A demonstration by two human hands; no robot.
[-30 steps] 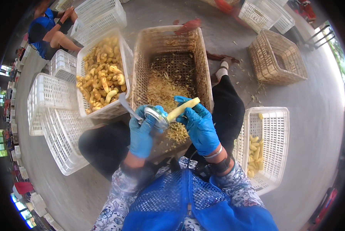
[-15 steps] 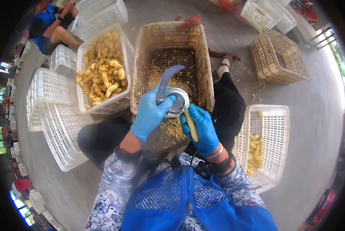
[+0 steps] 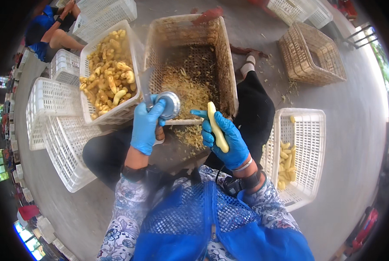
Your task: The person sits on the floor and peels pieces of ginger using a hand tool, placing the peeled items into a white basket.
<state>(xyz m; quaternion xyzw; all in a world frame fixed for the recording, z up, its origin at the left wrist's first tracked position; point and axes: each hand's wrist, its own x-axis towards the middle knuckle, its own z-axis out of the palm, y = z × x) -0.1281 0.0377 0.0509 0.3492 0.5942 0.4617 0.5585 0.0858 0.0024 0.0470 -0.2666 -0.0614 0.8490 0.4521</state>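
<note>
In the head view, I take the stained crate [image 3: 227, 65] as my landmark. At its near right corner, the right hand [image 3: 227, 140] grips a pale peeled piece [image 3: 217, 127], fingers curled round it, one finger stretched toward the left. The piece's long axis runs away from the body, its far tip tilted slightly left. By the crate's near left corner, the left hand [image 3: 146, 124] clasps a round metal tool [image 3: 170, 105] and a blurred blade [image 3: 145, 89], well apart from the piece.
</note>
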